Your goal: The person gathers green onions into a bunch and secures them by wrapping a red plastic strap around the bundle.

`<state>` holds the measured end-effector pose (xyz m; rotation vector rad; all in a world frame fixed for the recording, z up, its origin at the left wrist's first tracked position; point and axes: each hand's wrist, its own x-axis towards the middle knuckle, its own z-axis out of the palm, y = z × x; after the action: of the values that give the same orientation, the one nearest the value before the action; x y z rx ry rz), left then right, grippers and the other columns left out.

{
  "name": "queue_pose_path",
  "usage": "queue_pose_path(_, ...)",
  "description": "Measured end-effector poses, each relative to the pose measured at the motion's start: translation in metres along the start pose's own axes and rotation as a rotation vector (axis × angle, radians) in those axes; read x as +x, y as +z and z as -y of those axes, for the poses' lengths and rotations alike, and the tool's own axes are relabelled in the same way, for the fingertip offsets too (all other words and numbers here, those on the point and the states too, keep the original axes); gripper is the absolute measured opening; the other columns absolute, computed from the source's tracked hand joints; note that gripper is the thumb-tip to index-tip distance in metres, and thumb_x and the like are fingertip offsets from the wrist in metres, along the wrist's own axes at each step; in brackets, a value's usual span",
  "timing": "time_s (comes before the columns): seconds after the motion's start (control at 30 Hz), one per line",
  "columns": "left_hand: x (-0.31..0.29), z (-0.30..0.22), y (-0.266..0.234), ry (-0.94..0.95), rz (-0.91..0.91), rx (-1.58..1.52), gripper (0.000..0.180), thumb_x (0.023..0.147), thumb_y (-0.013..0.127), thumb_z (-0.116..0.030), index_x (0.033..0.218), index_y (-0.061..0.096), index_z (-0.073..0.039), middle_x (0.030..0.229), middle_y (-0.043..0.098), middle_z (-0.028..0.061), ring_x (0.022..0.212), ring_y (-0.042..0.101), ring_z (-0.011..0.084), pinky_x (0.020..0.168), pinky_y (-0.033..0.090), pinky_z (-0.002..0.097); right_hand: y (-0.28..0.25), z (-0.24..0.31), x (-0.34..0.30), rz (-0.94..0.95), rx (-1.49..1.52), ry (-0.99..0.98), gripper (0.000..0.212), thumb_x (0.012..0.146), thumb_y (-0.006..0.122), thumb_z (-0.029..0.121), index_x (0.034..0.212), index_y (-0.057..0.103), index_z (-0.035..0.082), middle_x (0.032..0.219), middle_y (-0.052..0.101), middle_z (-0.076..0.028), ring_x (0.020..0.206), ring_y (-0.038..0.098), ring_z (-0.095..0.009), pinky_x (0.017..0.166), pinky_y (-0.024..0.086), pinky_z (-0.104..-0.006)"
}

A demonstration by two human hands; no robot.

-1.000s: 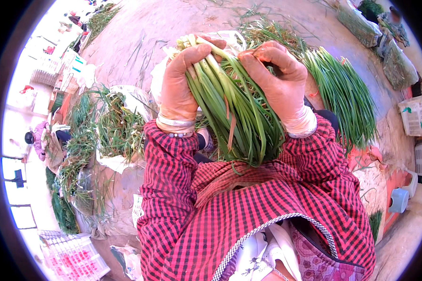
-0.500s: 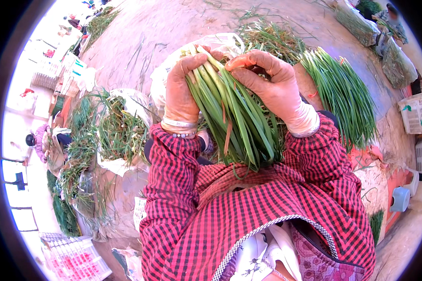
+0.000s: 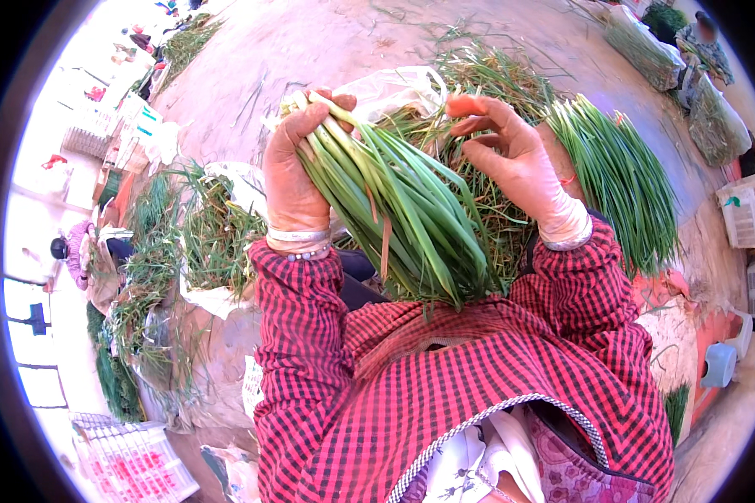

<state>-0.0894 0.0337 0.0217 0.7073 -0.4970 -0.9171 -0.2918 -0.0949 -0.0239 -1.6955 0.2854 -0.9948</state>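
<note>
My left hand (image 3: 298, 189) is closed around the pale stem ends of a bunch of garlic chives (image 3: 394, 210). The green leaves slant down to the right, toward my checked apron front. A thin brownish leaf hangs along the bunch. My right hand (image 3: 512, 163) is raised to the right of the bunch and apart from it. Its fingers are half curled, with a gap between them and the thumb, and I see nothing in them. Beyond that hand a large neat bundle of chives (image 3: 617, 189) lies with its pale ends pointing away.
A heap of loose trimmings (image 3: 495, 75) lies behind my hands. On the left are a white sack of leafy scraps (image 3: 214, 239) and a person in pink (image 3: 77, 251). Filled clear bags (image 3: 717, 126), a white crate (image 3: 747, 210) and a blue container (image 3: 718, 362) stand at the right.
My left hand has moved left with the chives, and the bunch slants more. My right hand has come away from the stems toward the right, its fingers parting.
</note>
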Motion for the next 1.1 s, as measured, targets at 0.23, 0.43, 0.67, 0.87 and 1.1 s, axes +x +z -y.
queue_pose_path(0.23,-0.002,0.008,0.008,-0.064,-0.018,0.023,0.029,0.081,0.066,-0.012,0.108,0.059,-0.003,0.097,0.067,0.0141,0.081,0.066,0.0238,0.076,0.057,0.0361,0.025,0.032,0.009,0.123,-0.148,-0.15,0.025,0.086,0.07,0.008,0.111,0.066,0.002,0.091,0.067,-0.004,0.083,0.063,-0.012,0.077,0.051,-0.026)
queue_pose_path(0.43,-0.002,0.006,0.003,-0.03,-0.001,0.056,0.03,0.082,0.066,-0.01,0.11,0.059,-0.003,0.098,0.067,0.0141,0.085,0.067,0.0237,0.078,0.057,0.0356,0.025,0.037,0.009,0.115,-0.122,-0.165,0.011,0.086,0.065,0.003,0.096,0.068,0.0,0.081,0.066,-0.004,0.077,0.064,-0.012,0.073,0.05,-0.0253)
queue_pose_path(0.67,-0.001,-0.004,-0.009,0.004,0.034,0.047,0.031,0.081,0.067,-0.01,0.111,0.059,-0.003,0.099,0.066,0.0156,0.083,0.067,0.0235,0.077,0.057,0.0344,0.014,0.021,0.006,0.126,-0.168,-0.029,0.035,0.085,0.068,0.006,0.119,0.06,0.004,0.098,0.064,-0.001,0.08,0.06,-0.008,0.076,0.048,-0.0229)
queue_pose_path(0.87,0.001,0.002,-0.003,-0.049,0.075,0.085,0.032,0.081,0.069,-0.014,0.109,0.057,-0.006,0.1,0.066,0.0114,0.085,0.066,0.0214,0.078,0.056,0.0348,0.029,0.037,0.017,0.117,-0.059,0.014,0.017,0.089,0.07,0.01,0.104,0.066,0.002,0.085,0.064,0.002,0.079,0.057,-0.005,0.073,0.047,-0.0218)
queue_pose_path(1.1,-0.001,0.001,-0.002,-0.007,0.074,0.057,0.028,0.08,0.068,-0.012,0.106,0.059,-0.003,0.098,0.065,0.0157,0.079,0.065,0.0228,0.074,0.056,0.0348,0.024,0.026,0.002,0.1,-0.056,-0.003,0.006,0.089,0.066,0.007,0.093,0.065,0.002,0.075,0.061,0.002,0.071,0.053,-0.003,0.065,0.046,-0.0217)
